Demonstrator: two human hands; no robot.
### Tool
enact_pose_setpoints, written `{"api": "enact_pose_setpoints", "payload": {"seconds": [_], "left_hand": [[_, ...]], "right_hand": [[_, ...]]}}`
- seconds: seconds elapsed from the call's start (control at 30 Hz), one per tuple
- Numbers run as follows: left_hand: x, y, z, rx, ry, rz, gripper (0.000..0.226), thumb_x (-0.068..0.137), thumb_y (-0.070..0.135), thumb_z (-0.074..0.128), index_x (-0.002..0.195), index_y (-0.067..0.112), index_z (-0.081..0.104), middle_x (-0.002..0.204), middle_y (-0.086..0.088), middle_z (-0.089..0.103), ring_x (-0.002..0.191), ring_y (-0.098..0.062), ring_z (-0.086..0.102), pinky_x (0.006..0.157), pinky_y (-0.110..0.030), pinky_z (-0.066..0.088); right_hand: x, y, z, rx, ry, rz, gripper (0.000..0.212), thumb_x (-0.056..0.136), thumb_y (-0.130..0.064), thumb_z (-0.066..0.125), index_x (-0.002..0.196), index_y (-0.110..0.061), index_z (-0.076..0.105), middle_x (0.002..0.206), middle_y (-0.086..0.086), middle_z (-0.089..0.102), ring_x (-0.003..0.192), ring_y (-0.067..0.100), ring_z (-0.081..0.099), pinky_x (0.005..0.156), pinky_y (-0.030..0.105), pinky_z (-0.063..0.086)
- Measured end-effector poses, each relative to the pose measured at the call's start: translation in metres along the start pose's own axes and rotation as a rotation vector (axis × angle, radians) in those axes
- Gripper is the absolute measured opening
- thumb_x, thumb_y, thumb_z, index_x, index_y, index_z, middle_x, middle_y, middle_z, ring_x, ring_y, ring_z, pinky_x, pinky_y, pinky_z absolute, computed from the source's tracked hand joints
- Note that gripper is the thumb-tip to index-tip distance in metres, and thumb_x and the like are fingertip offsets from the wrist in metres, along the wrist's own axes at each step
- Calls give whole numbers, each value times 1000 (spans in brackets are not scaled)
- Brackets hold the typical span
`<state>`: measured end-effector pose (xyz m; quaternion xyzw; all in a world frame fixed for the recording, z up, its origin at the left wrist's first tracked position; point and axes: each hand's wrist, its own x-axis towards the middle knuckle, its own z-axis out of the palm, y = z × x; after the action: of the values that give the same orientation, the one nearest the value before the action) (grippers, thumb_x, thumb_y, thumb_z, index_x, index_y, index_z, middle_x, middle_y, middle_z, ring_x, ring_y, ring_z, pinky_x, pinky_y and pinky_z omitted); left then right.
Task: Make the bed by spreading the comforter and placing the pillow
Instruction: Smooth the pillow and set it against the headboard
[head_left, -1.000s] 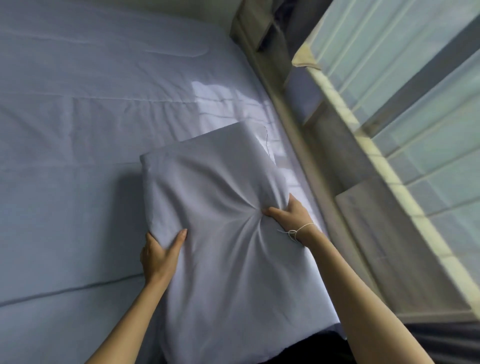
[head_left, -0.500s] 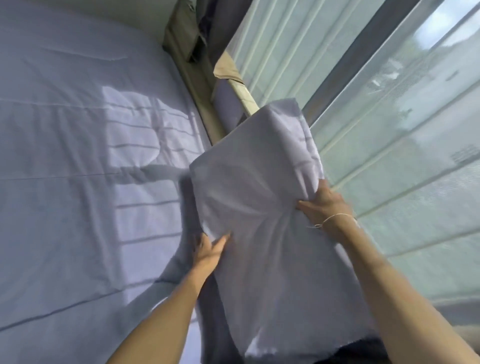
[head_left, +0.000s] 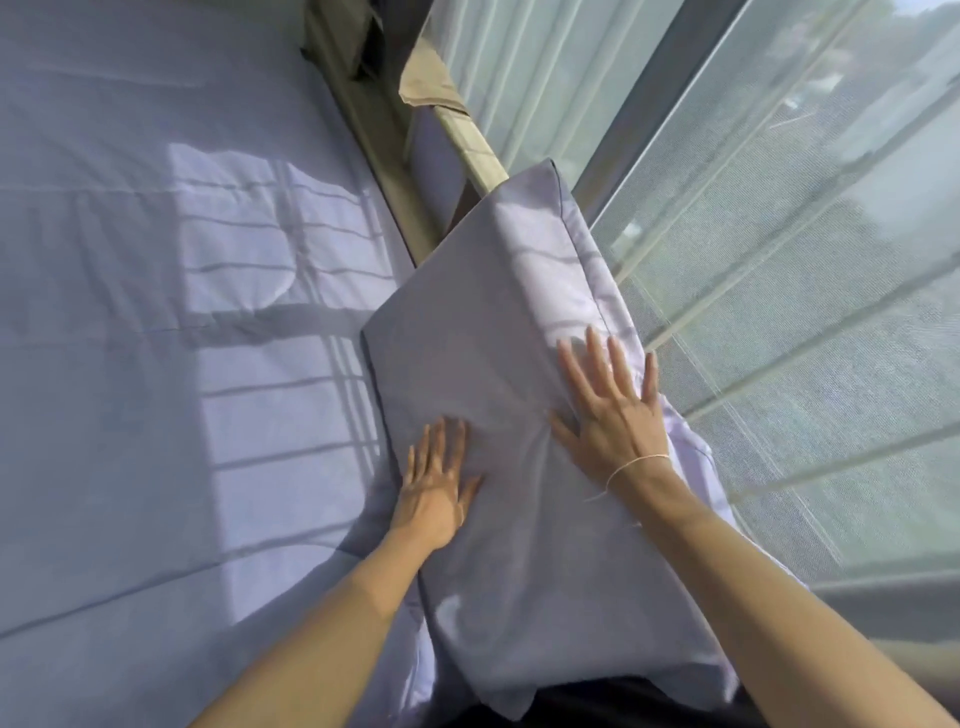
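A pale lavender pillow (head_left: 498, 322) leans at the bed's right edge, its far corner propped against the wooden side rail (head_left: 470, 143). My left hand (head_left: 439, 480) lies flat on its lower middle, fingers spread. Further right and higher, my right hand (head_left: 610, 415) presses flat on the pillow, with a thin string around the wrist. Neither hand grips the fabric. The lavender comforter (head_left: 156, 364) covers the mattress to the left, spread smooth, with window-shaped sun patches on it.
A sheer white curtain (head_left: 779, 260) hangs over a large window along the right. A wooden bed frame edge (head_left: 384, 171) runs between the mattress and the rail. Dark bundled items (head_left: 363, 47) sit at the far corner.
Both hands have let go of the bunched pillow fabric and now lie flat on it. The pillow has come down to rest at the bed's right edge against the rail.
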<state>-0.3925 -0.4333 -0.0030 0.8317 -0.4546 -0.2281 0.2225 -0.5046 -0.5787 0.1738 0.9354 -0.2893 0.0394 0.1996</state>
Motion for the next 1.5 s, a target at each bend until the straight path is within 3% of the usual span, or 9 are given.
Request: {"api": "enact_pose_setpoints", "payload": {"seconds": [0.07,0.13,0.23,0.37,0.93,1.1,1.3,1.43,1.5], "left_hand": [[10,1,3,58,-30,13,82,68,72,-32,138,29,-32,159,-7,-13,147,-30,-1,119,-47,4],[17,-1,2,96,-101,-21,71,73,73,-24,129,34,-40,157,0,-22,147,-30,-6,119,-46,1],[14,-3,-9,128,-176,-41,69,93,62,12,138,32,-30,158,1,-19,146,-31,-10,119,-44,-1],[-23,-10,-41,146,-192,-51,92,75,78,2,150,27,-11,159,-2,-14,146,-28,-11,118,-46,3],[-80,-14,-160,200,-20,24,84,92,58,37,150,21,-11,159,-15,-7,146,-35,-2,118,-45,10],[-94,2,-143,193,-8,145,83,92,53,45,152,17,0,159,-17,-1,145,-37,4,116,-47,16],[-123,37,-75,247,-181,217,73,92,56,43,148,16,22,157,-14,13,146,-30,9,116,-45,12],[-157,77,-33,315,-175,333,54,84,60,49,116,17,54,120,-11,48,115,-32,47,102,-43,33],[-164,99,-20,356,-149,374,57,83,63,46,115,17,55,116,-9,50,111,-31,47,101,-44,30]], "right_hand": [[0,6,2,0,-26,-28,72,87,-58,40,150,-34,15,158,5,19,143,31,24,113,62,12],[2,9,4,54,-52,20,71,86,-58,38,149,-37,13,157,4,20,144,30,24,114,60,11],[5,1,11,102,-85,47,77,84,-58,42,150,-31,13,157,10,20,144,33,21,114,61,11],[8,-13,10,115,-96,67,86,82,-50,58,151,-21,17,156,17,20,144,38,18,113,63,9],[-120,12,-25,193,-331,157,104,75,-52,69,150,-34,-1,158,17,11,145,36,14,115,48,21],[-159,1,-52,168,-472,254,101,85,-30,63,147,-37,-16,159,13,-3,148,30,0,118,45,6],[-201,3,-73,48,-436,348,97,81,-4,54,148,-32,-10,154,20,17,146,28,15,109,57,22],[-217,14,-63,-72,-326,323,80,75,4,37,146,-24,11,109,15,63,102,32,63,89,56,45],[-215,21,-59,-134,-245,305,78,68,2,39,143,-20,31,80,7,64,66,32,63,83,55,51]]}}
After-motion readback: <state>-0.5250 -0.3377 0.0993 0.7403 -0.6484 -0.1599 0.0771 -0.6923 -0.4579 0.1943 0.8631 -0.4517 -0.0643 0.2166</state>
